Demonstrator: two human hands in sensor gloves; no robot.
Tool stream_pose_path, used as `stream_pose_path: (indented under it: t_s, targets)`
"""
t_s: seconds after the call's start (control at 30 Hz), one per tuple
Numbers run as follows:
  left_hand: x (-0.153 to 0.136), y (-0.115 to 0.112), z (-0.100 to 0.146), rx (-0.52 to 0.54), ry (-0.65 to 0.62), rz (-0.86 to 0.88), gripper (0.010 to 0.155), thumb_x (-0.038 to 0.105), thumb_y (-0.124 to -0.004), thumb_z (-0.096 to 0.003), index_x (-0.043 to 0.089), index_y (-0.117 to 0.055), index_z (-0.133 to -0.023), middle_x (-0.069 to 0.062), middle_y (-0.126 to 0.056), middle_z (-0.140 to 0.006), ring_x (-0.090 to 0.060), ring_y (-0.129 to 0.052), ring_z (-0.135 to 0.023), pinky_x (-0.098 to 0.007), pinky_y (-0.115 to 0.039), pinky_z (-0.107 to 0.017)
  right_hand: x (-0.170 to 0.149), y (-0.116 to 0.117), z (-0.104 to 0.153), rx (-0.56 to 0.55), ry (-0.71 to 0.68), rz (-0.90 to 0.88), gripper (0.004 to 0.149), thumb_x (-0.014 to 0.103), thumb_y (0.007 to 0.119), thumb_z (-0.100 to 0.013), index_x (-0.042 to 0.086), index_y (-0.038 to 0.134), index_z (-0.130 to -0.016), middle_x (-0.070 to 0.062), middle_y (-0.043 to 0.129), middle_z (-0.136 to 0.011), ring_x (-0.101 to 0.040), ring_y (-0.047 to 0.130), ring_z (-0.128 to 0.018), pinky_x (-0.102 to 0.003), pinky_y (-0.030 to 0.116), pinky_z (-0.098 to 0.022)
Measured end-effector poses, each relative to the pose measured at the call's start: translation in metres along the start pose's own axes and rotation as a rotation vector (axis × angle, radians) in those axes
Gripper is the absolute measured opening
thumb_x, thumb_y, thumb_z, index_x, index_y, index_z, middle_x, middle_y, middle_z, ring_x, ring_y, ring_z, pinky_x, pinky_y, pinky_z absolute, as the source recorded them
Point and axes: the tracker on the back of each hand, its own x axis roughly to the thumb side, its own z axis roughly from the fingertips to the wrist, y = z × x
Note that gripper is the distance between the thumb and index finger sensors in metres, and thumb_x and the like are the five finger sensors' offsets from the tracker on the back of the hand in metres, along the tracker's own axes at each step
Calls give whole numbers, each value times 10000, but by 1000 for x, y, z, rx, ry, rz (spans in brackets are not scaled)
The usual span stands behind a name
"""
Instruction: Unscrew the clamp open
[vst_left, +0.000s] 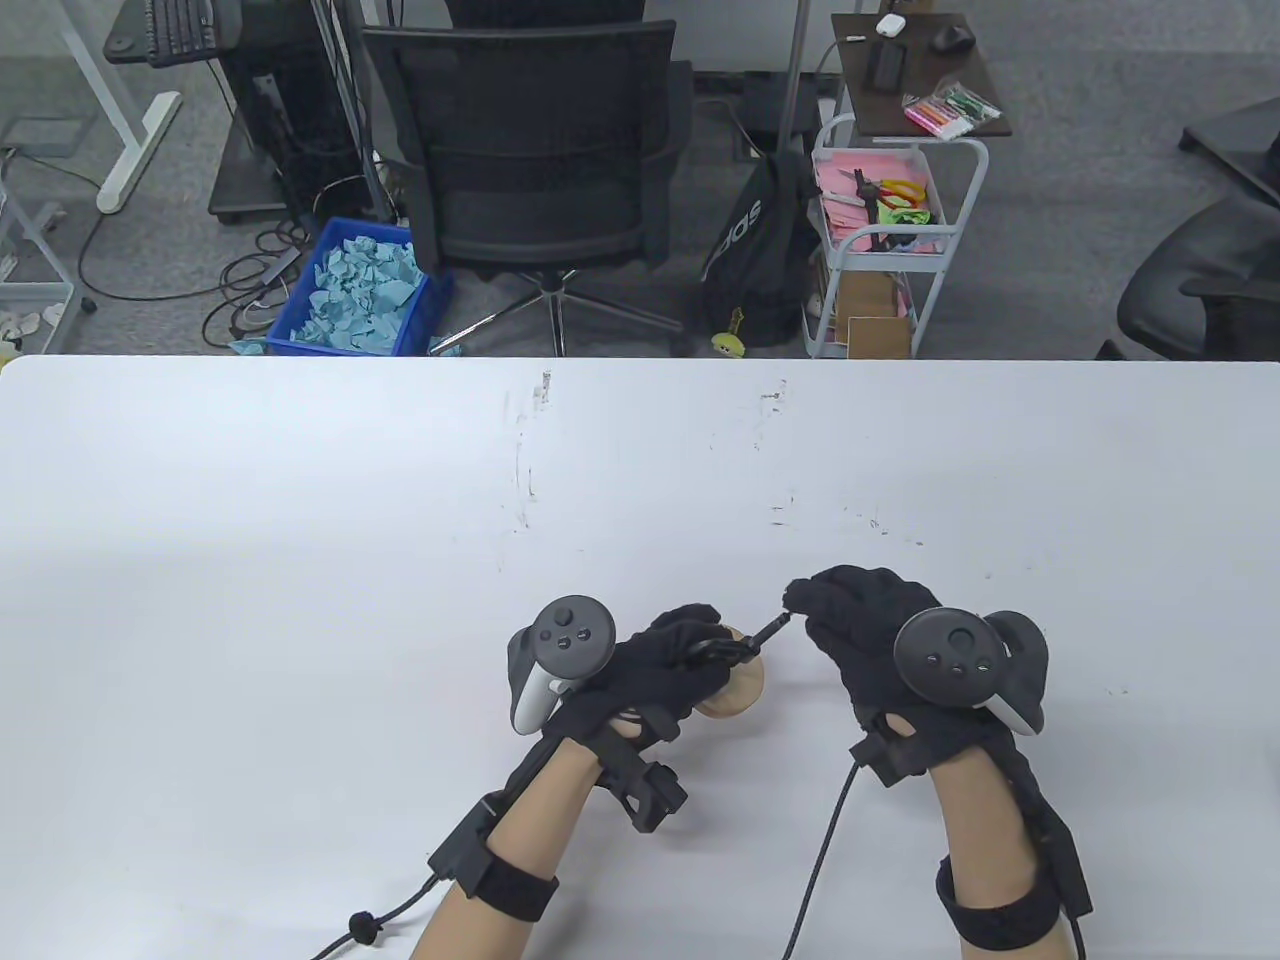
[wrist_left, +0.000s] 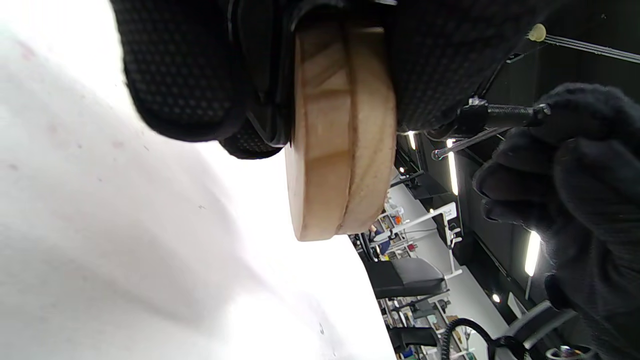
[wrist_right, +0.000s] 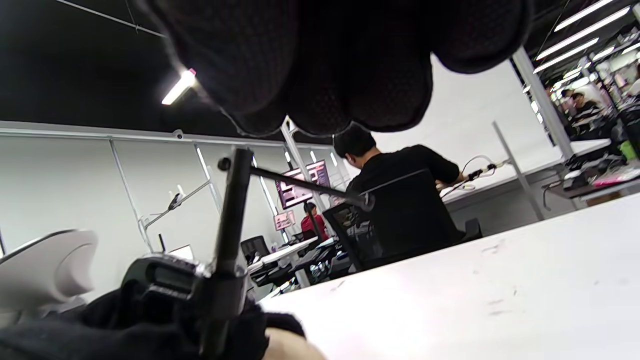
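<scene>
Table view gives us the clamp low and a little right of the middle of the white bench, fastened over two stacked wooden discs and mostly covered by our left hand. That hand is wrapped around the clamp's body and the discs, fingers curled closed over them, palm turned toward the right. The clamp's dark screw slants up and to the right out of this grip, and our right hand meets its far end, fingertips pinched together on the tip, wrist angled in from the lower right. So the clamp sits between the two hands, its frame in the left and its screw end at the right.

From the left wrist we see what the overhead hides: the two discs pressed face to face, edge on, with a thin seam between them, held clear above the bench, and a thin cross bar just under the screw.

From the right wrist we see that cross bar passing through the screw's top end, just below our fingers.
</scene>
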Motion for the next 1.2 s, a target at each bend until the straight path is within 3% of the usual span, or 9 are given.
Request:
stream_pose_path:
  t_s: [0.13, 0.3, 0.57, 0.8, 0.97, 1.03, 1.1, 1.2]
  targets:
    - [3, -2, 1, -5, -16, 14, 393, 377, -859, -500, 281, -823, -879, -111, -618, -1102, -234, -1052, -652, -215, -958, -478, -5, 3, -1, 58, 71, 50, 481, 550, 787, -378, 236, 918, -718, -15, 902, -678, -300, 937, -530, -529, 715, -507]
    - [6, -8, 0, -52, -45, 31, 394, 376, -860, -499, 282, -823, -880, -106, -618, -1104, -236, -1050, -656, -216, -958, -481, -12, 8, -1, 102, 98, 22, 628, 626, 763, -356, 214, 848, -822, -34, 859, -746, -304, 919, -575, -530, 701, -526]
    - [6, -8, 0, -52, -35, 8, 391, 371, -862, -498, 281, -827, -876, -110, -620, -1102, -240, -1052, -652, -220, -959, -477, -3, 14, -4, 145, 9, -146, 474, 336, 789, -425, 249, 769, -890, -26, 795, -833, -306, 888, -651, -540, 670, -573]
    - [4, -9, -1, -61, -29, 21, 391, 369, -855, -503, 274, -825, -881, -112, -619, -1103, -242, -1050, -653, -223, -955, -481, 3, 17, -5, 165, -23, -148, 372, 196, 767, -426, 324, 845, -766, -18, 749, -900, -319, 861, -739, -554, 647, -604]
    - [4, -9, -1, -59, -30, 27, 390, 371, -852, -504, 281, -822, -881, -110, -618, -1104, -239, -1050, -655, -221, -953, -483, 2, 13, -4, 147, -32, -170, 358, 198, 743, -438, 329, 855, -751, -18, 747, -914, -329, 856, -761, -562, 640, -611]
    - [4, -6, 0, -46, -29, 26, 391, 373, -851, -504, 279, -821, -883, -110, -618, -1103, -237, -1050, -655, -220, -954, -482, -1, 10, -3, 127, -6, -185, 413, 237, 756, -442, 315, 817, -843, -28, 745, -918, -343, 851, -757, -564, 638, -608]
    - [4, -4, 0, -39, -30, 26, 389, 372, -852, -505, 279, -822, -882, -110, -617, -1103, -238, -1049, -655, -219, -954, -482, -7, 8, -2, 127, 30, -186, 518, 380, 793, -428, 276, 736, -933, -42, 705, -948, -369, 797, -805, -577, 601, -625]
    - [5, -3, 0, -31, -33, 13, 390, 374, -852, -504, 281, -822, -882, -108, -618, -1104, -237, -1050, -656, -217, -955, -482, -14, 9, -1, 170, 73, -158, 651, 539, 805, -380, 229, 724, -947, -50, 706, -936, -393, 758, -825, -593, 563, -641]
